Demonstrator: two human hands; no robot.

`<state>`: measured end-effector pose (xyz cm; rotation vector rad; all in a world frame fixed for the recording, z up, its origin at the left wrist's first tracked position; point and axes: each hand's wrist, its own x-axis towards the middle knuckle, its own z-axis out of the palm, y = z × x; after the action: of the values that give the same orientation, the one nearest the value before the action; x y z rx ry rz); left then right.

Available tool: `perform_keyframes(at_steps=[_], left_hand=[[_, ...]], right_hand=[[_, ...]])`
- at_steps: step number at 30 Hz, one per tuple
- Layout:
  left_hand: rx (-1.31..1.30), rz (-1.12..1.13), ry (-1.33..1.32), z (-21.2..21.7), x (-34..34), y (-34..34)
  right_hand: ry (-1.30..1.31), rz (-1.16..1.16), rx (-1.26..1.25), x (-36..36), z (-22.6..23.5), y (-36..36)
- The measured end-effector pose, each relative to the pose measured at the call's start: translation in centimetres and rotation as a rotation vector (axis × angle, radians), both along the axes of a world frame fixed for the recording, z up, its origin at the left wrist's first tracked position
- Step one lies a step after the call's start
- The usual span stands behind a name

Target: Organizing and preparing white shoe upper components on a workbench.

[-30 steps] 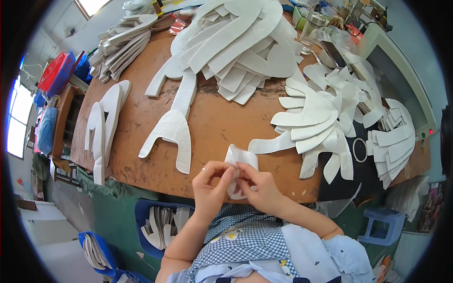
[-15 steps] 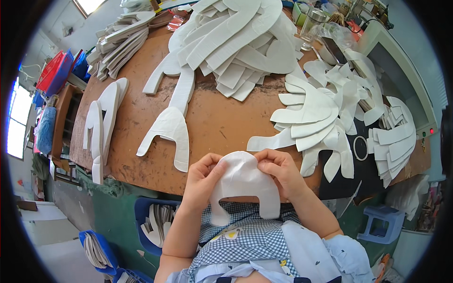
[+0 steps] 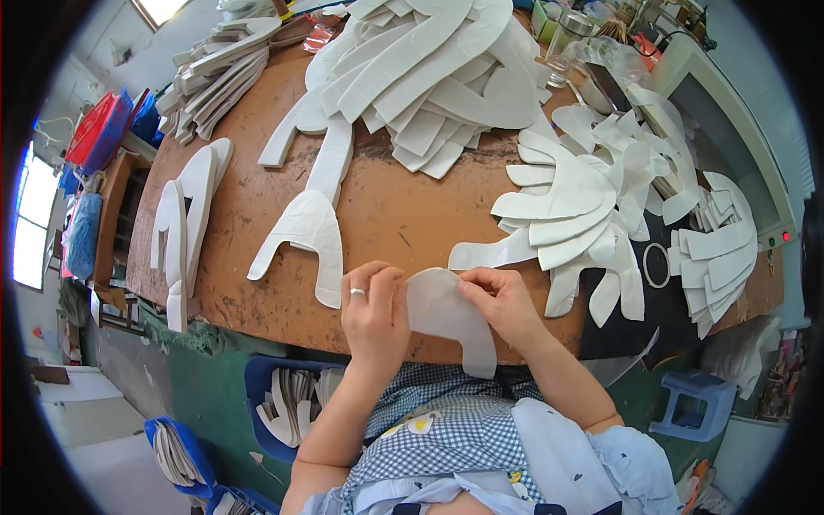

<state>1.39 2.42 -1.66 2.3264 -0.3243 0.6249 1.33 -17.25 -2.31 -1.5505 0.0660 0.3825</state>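
Observation:
Just past the table's near edge, I hold up a thin white arch-shaped piece (image 3: 442,300), rounded at the top, with one leg hanging toward my apron. My left hand (image 3: 374,311), wearing a ring, is closed at the piece's left edge and covers that side of it; its fingertips are partly hidden. On the upper right edge my right hand (image 3: 500,300) pinches the piece between thumb and fingers. A similar white arch-shaped piece (image 3: 311,230) lies on the brown table (image 3: 399,227) to the left of my hands.
A tall heap of white curved pieces (image 3: 429,77) covers the far middle of the table. Thinner white pieces (image 3: 571,202) spread at the right by a black mat (image 3: 661,300) with a white ring (image 3: 657,264). Below the edge stand a filled blue bin (image 3: 262,386) and a blue stool (image 3: 695,408).
The piece has risen slightly and turned, and now looks greyer and flatter, with one leg showing. My left hand has rotated, its back now showing; the right still pinches the edge.

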Motion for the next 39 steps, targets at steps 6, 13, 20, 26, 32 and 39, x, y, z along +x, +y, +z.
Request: perform_keyframes(at_steps=[6, 13, 20, 26, 32, 39], left_hand=[[-0.066, -0.068, 0.150, 0.6, -2.1, -2.6], [-0.014, -0.086, -0.026, 0.1, -1.7, -1.9], [0.036, -0.074, 0.011, -0.3, -2.1, -1.7], [0.131, -0.060, 0.036, -0.8, -2.6, -1.7], [0.051, -0.096, 0.044, -2.0, -2.4, -1.3], [-0.091, -0.082, 0.097, -2.1, -2.6, -1.5]], right_hand=[[0.050, -0.086, 0.150, -0.3, -0.1, 1.5], [0.126, -0.145, 0.382, -1.3, -1.3, 1.8], [0.165, -0.126, 0.418, -1.8, -1.5, 2.5], [-0.208, -0.063, -0.063, -2.3, -1.8, 2.7], [-0.135, -0.079, 0.019, -2.3, -2.4, 2.9], [-0.149, -0.082, 0.016, -1.9, -2.1, 3.0]])
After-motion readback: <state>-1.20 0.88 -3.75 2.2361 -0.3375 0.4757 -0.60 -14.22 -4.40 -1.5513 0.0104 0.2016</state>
